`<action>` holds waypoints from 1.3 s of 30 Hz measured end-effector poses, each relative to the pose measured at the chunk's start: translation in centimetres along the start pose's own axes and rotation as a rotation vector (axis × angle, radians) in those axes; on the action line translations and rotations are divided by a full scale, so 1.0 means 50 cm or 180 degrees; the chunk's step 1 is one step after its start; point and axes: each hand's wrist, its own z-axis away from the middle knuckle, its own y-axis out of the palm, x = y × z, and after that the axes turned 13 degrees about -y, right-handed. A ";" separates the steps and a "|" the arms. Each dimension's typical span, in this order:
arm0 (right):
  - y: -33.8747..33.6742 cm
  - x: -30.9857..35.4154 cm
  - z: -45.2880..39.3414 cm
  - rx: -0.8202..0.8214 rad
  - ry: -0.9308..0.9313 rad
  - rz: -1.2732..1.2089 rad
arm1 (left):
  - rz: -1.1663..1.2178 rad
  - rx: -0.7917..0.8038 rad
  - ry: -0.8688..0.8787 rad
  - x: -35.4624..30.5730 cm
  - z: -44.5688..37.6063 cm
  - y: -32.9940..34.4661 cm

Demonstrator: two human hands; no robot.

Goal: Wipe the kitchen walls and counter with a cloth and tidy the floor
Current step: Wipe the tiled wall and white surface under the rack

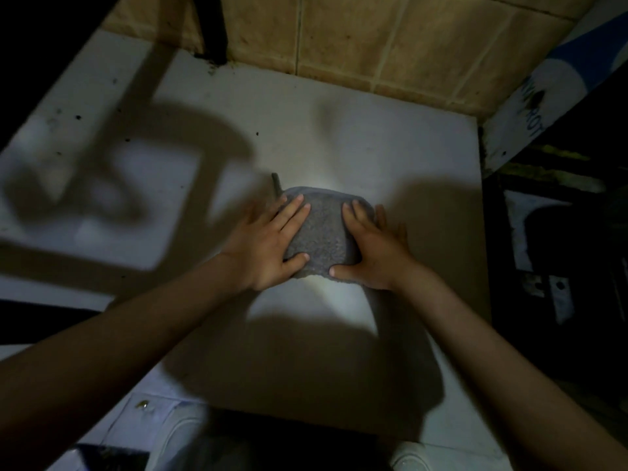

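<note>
A folded grey cloth (323,232) lies flat on the white counter (390,154), near its middle. My left hand (268,239) presses on the cloth's left side with straight fingers, thumb along its near edge. On the right side my right hand (370,249) lies flat in the same way, fingers pointing away from me. A small loop tag sticks out at the cloth's far left corner.
A tan tiled wall (390,42) rises behind the counter. A dark upright object (214,28) stands at the back left. Dark specks dot the counter's left part. To the right is a dark shelf area with a white and blue printed board (543,93).
</note>
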 end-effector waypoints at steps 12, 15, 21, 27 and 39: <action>0.003 0.006 -0.013 0.0015 -0.0213 0.0111 | 0.0101 0.0178 -0.0017 0.054 0.022 -0.004; -0.004 0.012 -0.031 0.0064 -0.0271 0.0210 | 0.0065 0.0120 0.0023 0.067 0.015 -0.009; -0.021 0.026 -0.072 0.0080 -0.0357 0.0346 | -0.0029 0.0174 -0.0021 0.087 -0.003 -0.029; -0.021 0.006 -0.062 -0.0059 -0.0423 0.0480 | 0.0032 0.0236 0.0063 0.060 -0.010 -0.036; -0.037 0.011 -0.123 0.0049 -0.0441 0.0375 | -0.0029 -0.0019 0.0046 0.101 -0.061 -0.030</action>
